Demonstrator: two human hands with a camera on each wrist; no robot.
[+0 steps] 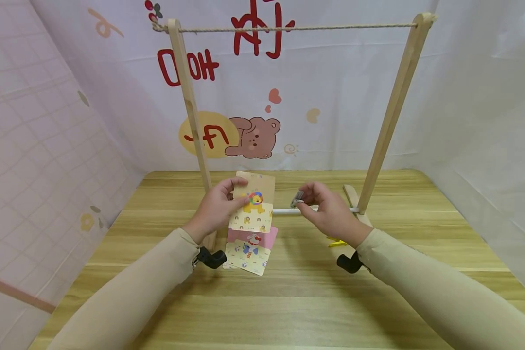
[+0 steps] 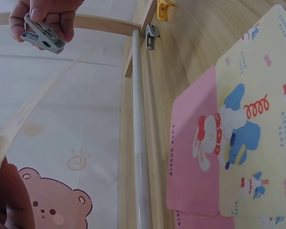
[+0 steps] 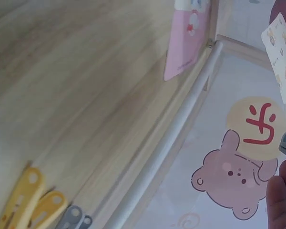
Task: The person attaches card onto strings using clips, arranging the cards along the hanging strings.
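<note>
My left hand (image 1: 218,206) pinches a card with a lion on it (image 1: 258,221) between thumb and fingers, raised over the table. To its right, my right hand (image 1: 332,212) pinches a grey clothespin (image 1: 296,198) (image 2: 43,37), apart from the card. Seen from the left wrist, the lion card (image 2: 26,107) is nearly edge-on. Pink and cream rabbit cards (image 1: 247,260) (image 2: 195,157) lie overlapping on the table below my left hand, partly covered by the lion card in the head view.
A twine line (image 1: 297,29) is strung between two wooden posts (image 1: 188,97) (image 1: 393,112), high above my hands. A white rod (image 1: 284,211) joins the posts low down. Yellow clothespins (image 1: 337,242) (image 3: 26,198) and a grey one (image 2: 151,37) lie by the right post.
</note>
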